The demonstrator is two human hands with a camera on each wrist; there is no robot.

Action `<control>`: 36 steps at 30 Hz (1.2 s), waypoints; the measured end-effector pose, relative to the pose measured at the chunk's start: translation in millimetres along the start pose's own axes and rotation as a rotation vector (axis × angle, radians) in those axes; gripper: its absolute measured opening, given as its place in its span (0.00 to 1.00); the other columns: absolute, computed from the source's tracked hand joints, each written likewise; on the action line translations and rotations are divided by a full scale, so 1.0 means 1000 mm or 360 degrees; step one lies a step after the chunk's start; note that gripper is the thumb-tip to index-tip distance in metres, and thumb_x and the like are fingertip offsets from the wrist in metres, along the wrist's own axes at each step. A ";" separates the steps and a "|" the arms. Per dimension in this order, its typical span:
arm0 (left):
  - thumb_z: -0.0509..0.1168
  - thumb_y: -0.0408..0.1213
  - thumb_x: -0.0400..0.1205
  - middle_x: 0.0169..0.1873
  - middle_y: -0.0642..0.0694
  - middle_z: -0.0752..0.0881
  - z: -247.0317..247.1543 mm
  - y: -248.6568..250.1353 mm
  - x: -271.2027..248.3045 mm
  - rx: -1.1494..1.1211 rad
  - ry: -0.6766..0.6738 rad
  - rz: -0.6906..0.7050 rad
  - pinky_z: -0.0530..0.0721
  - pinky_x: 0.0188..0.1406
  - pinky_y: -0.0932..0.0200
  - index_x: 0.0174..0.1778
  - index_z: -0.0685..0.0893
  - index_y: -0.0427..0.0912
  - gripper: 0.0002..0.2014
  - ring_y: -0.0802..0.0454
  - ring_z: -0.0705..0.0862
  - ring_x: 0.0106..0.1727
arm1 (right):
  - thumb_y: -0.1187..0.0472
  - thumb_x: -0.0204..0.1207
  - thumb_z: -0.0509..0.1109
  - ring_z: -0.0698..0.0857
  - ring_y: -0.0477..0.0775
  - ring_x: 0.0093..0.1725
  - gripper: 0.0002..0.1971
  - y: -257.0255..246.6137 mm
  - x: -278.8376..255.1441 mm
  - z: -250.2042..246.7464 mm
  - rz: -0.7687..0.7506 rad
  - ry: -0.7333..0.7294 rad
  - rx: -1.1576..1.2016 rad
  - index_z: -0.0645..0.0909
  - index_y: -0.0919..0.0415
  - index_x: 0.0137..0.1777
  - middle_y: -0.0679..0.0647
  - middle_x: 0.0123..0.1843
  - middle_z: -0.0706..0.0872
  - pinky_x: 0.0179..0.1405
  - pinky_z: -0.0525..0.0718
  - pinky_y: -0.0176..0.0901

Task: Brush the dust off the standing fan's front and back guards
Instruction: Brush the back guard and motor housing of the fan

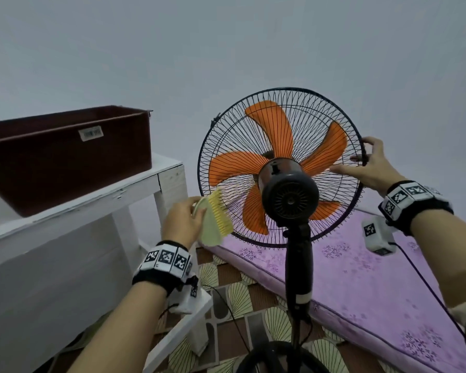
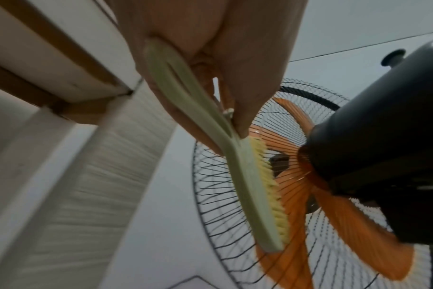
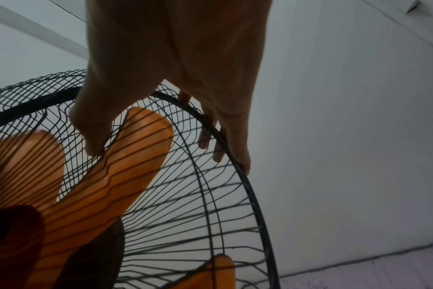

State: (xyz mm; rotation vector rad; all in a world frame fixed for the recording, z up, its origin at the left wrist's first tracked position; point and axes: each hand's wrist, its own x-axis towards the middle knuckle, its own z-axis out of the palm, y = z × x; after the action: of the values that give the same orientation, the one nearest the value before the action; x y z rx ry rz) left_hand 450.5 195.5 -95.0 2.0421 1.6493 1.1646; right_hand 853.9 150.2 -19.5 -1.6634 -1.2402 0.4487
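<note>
The standing fan faces away from me, its black wire back guard (image 1: 226, 146) over orange blades (image 1: 269, 122) and a dark motor housing (image 1: 289, 196). My left hand (image 1: 182, 220) grips the pale green handle of a brush (image 1: 214, 220) with yellow bristles, which lie against the guard's lower left. In the left wrist view the brush (image 2: 250, 187) lies along the wires (image 2: 218, 215). My right hand (image 1: 371, 164) holds the guard's right rim (image 3: 210, 121), fingers curled over it and the thumb pressed on the wires.
A dark red bin (image 1: 65, 154) sits on a white wooden table (image 1: 135, 192) at the left. A purple flowered mattress (image 1: 361, 278) lies behind the fan on the right. The fan's pole (image 1: 297, 270) rises from a base on the patterned floor (image 1: 232, 297).
</note>
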 end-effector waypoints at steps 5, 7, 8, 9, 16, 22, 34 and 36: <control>0.67 0.44 0.82 0.45 0.53 0.83 -0.003 0.020 -0.013 -0.0123 -0.0048 0.0406 0.78 0.35 0.66 0.66 0.83 0.46 0.17 0.60 0.80 0.40 | 0.47 0.63 0.83 0.76 0.60 0.65 0.54 0.000 -0.001 0.007 -0.0053 -0.0032 -0.0059 0.50 0.48 0.81 0.65 0.71 0.75 0.66 0.75 0.57; 0.67 0.44 0.82 0.45 0.53 0.83 0.001 0.037 -0.010 -0.0170 -0.0094 0.0528 0.73 0.33 0.71 0.67 0.83 0.47 0.17 0.64 0.78 0.39 | 0.44 0.62 0.82 0.75 0.59 0.68 0.57 0.000 0.001 0.006 -0.0024 -0.0061 -0.0089 0.49 0.52 0.83 0.63 0.72 0.73 0.71 0.73 0.57; 0.67 0.44 0.82 0.45 0.53 0.83 0.003 0.043 -0.007 -0.0170 -0.0090 0.0553 0.71 0.32 0.71 0.67 0.82 0.47 0.17 0.65 0.77 0.39 | 0.42 0.61 0.82 0.74 0.59 0.70 0.57 0.000 0.001 0.005 -0.0001 -0.0078 -0.0116 0.51 0.55 0.83 0.62 0.73 0.73 0.72 0.73 0.57; 0.67 0.44 0.83 0.45 0.54 0.82 0.004 0.046 -0.004 -0.0161 -0.0083 0.0563 0.71 0.32 0.71 0.67 0.82 0.48 0.16 0.66 0.76 0.39 | 0.40 0.59 0.81 0.73 0.60 0.71 0.57 -0.001 0.001 0.003 0.0016 -0.0089 -0.0137 0.53 0.57 0.83 0.61 0.73 0.73 0.73 0.72 0.58; 0.67 0.45 0.82 0.45 0.53 0.83 0.004 0.037 0.003 -0.0144 -0.0051 0.0512 0.74 0.34 0.68 0.66 0.83 0.47 0.17 0.66 0.77 0.39 | 0.41 0.52 0.85 0.74 0.64 0.73 0.63 0.002 0.002 0.001 -0.0062 -0.0062 -0.0123 0.48 0.46 0.82 0.61 0.77 0.68 0.72 0.74 0.61; 0.67 0.44 0.83 0.43 0.57 0.80 0.000 0.031 0.002 -0.0124 -0.0052 0.0482 0.72 0.31 0.69 0.66 0.83 0.48 0.16 0.67 0.77 0.38 | 0.41 0.55 0.85 0.73 0.55 0.73 0.61 0.000 0.000 -0.001 -0.0411 -0.0074 -0.0176 0.46 0.34 0.82 0.51 0.83 0.58 0.69 0.78 0.67; 0.66 0.45 0.82 0.46 0.56 0.83 0.015 0.034 -0.016 -0.0146 -0.0084 0.0521 0.82 0.36 0.61 0.64 0.82 0.51 0.14 0.62 0.80 0.41 | 0.58 0.63 0.85 0.79 0.60 0.65 0.54 0.010 -0.021 -0.014 -0.0550 0.0066 -0.0012 0.51 0.24 0.76 0.61 0.76 0.68 0.59 0.82 0.50; 0.65 0.46 0.83 0.48 0.54 0.84 0.009 0.024 -0.019 -0.0042 -0.0032 0.0301 0.83 0.37 0.58 0.63 0.81 0.51 0.13 0.57 0.82 0.44 | 0.60 0.64 0.85 0.79 0.59 0.65 0.54 0.009 -0.022 -0.013 -0.0561 0.0080 -0.0017 0.51 0.27 0.77 0.61 0.76 0.69 0.58 0.81 0.50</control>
State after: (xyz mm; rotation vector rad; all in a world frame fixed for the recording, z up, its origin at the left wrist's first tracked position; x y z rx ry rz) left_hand 473.7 172.6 -93.4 2.2246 1.4491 1.2137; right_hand 859.4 125.0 -26.8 -1.4159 -1.4634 0.1830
